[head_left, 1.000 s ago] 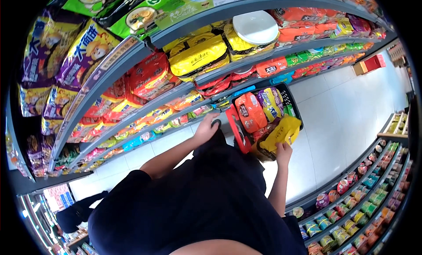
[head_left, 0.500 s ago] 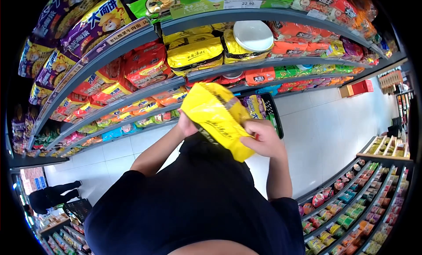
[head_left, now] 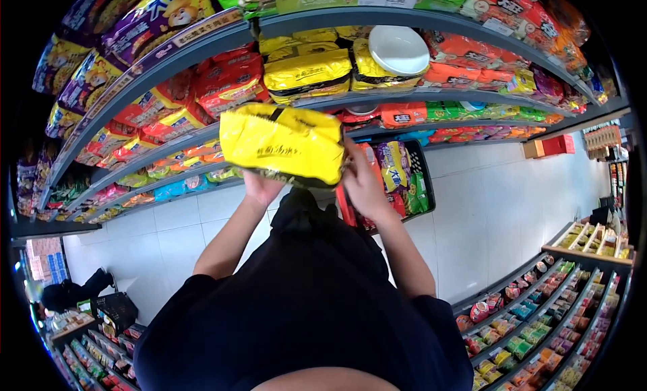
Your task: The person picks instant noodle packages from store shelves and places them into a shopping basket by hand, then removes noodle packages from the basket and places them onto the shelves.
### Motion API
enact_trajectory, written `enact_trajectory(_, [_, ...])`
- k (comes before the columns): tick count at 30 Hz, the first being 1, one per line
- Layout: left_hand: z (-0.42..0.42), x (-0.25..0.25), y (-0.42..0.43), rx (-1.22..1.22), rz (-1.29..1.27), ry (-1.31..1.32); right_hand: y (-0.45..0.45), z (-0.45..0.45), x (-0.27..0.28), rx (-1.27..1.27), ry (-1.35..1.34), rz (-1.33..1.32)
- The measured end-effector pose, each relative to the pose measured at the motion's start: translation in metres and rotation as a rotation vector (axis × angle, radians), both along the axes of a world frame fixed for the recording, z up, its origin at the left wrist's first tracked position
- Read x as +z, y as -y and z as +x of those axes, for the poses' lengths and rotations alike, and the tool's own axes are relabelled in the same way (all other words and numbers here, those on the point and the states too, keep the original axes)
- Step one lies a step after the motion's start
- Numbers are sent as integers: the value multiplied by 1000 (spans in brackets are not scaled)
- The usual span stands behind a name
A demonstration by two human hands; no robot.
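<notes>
Between my two hands is a yellow instant noodle multipack [head_left: 282, 143] with a black band along its lower edge. My left hand [head_left: 261, 187] supports it from below at the left, its fingers mostly hidden under the pack. At the pack's right end my right hand [head_left: 364, 185] grips the side. Just beyond it, matching yellow noodle packs [head_left: 306, 74] sit on the shelf, and a white bowl [head_left: 399, 50] rests on top of one of them.
A dark shopping basket [head_left: 430, 189] with several noodle packs inside stands on the floor beyond my right hand. Curved grey shelves [head_left: 377, 17] of packaged noodles run across the front. Another shelf [head_left: 532, 323] is at the lower right. A person [head_left: 74, 291] is at the far left.
The yellow noodle pack has moved left and turned from steeply tilted to nearly level, its printed side facing me. Both hands still hold it. More of the basket shows now.
</notes>
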State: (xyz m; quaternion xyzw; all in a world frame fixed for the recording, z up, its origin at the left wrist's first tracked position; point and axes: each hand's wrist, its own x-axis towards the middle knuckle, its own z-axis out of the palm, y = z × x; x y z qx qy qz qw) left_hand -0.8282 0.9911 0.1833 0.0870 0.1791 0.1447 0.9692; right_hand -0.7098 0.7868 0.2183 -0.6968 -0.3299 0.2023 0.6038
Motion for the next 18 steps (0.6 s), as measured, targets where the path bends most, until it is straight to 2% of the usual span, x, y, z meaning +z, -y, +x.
enact_trajectory(1, [10,5,-7,36,33,25,-7,9,7,-63,263,-57])
enact_trajectory(2, [20,9,-16,71,66,50,-18,21,14,-82,258,-26])
enact_trajectory(3, [30,16,-22,72,93,106,-33,35,17,-111,66,12])
enact_trajectory(4, [41,24,-29,70,120,164,-48,56,17,-91,119,104])
enact_trajectory(6, [64,41,-44,53,222,185,-71,82,53,-105,-72,46])
enact_trajectory(10, [90,53,-60,5,290,122,-108,141,40,-173,-200,69])
enact_trajectory(12, [92,48,-68,14,491,-117,-118,154,33,-203,-169,38])
enact_trajectory(14, [95,23,-83,46,745,-357,-121,158,32,-239,-153,18])
enact_trajectory(18, [91,49,-72,62,944,-484,-126,155,42,-310,-177,27])
